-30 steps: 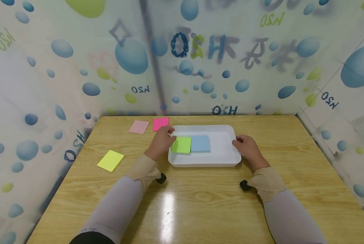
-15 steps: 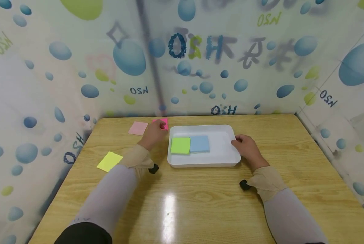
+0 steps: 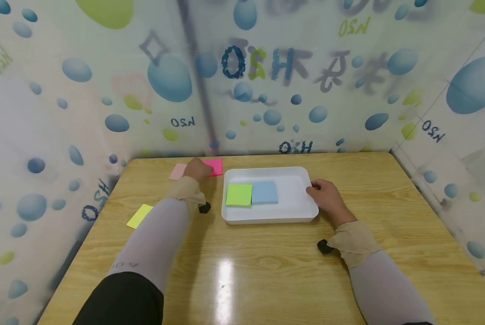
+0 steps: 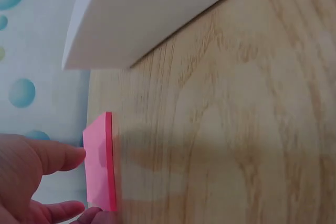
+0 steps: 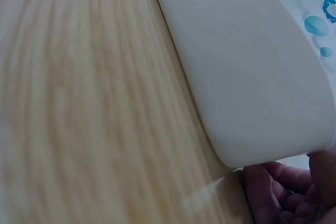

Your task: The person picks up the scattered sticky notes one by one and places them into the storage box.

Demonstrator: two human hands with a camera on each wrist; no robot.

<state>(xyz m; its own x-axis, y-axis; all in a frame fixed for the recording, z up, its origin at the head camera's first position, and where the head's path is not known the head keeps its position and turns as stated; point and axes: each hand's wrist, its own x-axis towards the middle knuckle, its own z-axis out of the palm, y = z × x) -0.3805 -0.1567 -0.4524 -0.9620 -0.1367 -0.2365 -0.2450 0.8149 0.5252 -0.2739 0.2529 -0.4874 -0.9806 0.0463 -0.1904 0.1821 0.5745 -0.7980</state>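
Observation:
My left hand (image 3: 198, 170) is at the bright pink sticky note pad (image 3: 215, 166) near the table's back edge. In the left wrist view, its fingers spread about this pad (image 4: 98, 163), with fingertips right at its edges. My right hand (image 3: 328, 196) grips the right end of a white tray (image 3: 294, 194), thumb at the rim and other fingers curled under, as the right wrist view shows. Inside the tray, a green sticky note pad (image 3: 239, 195) and a light blue one (image 3: 264, 192) lie side by side in the left half.
A pale pink sticky note pad (image 3: 177, 172) lies partly behind my left hand. Farther forward on the left, a yellow pad (image 3: 139, 216) is partly covered by my left forearm. A patterned wall (image 3: 242, 113) rises behind the wooden table (image 3: 275, 266).
My left hand has let go of the tray's left rim and moved left to the bright pink pad. My right hand keeps its grip on the tray.

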